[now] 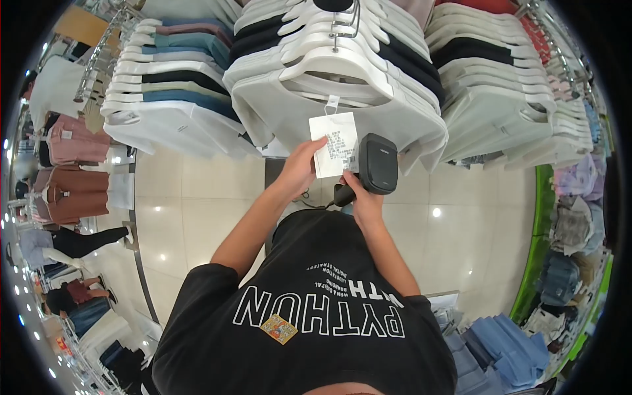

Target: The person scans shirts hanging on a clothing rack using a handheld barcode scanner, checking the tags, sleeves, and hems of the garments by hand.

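Observation:
My left hand is closed on the left edge of a white paper hang tag with small print and a barcode near its lower right. A thin loop ties the tag to a white shirt on a white hanger. My right hand is wrapped round a black handheld barcode scanner, its head just right of the tag. One finger of that hand is at the tag's lower right corner. The scanner's dark cable runs off left, partly hidden.
Clothes racks with white, black and coloured shirts stand in front, and more white shirts hang at right. Folded blue clothes lie at lower right. A mannequin leg is at left. Pale floor tiles lie below.

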{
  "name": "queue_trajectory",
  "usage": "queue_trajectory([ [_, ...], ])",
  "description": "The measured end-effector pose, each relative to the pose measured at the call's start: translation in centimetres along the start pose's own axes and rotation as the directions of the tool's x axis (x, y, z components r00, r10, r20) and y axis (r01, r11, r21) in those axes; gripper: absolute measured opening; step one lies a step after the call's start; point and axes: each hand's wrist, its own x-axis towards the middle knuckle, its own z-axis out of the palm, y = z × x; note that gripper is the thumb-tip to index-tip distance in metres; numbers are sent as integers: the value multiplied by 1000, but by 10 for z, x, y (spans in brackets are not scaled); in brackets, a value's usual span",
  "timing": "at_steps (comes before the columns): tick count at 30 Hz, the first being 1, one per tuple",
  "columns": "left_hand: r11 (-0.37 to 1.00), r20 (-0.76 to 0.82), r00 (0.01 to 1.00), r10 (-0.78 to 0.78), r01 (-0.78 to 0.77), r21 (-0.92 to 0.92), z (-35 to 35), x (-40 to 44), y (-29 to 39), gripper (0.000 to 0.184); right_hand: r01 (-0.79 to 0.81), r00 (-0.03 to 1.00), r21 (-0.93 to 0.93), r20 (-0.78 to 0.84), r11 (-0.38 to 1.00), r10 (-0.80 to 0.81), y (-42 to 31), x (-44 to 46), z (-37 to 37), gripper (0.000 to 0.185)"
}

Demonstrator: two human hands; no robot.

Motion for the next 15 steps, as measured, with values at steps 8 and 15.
queue_trajectory([
  [8, 916, 259, 963, 67, 44, -399, 29, 5, 11, 71, 99, 995, -51, 0, 994, -99, 4, 2, 5, 28],
  [15, 938, 364, 923, 125, 9, -346, 17, 11, 5, 81, 338, 939, -305, 49, 890, -340, -8, -6, -3, 36],
])
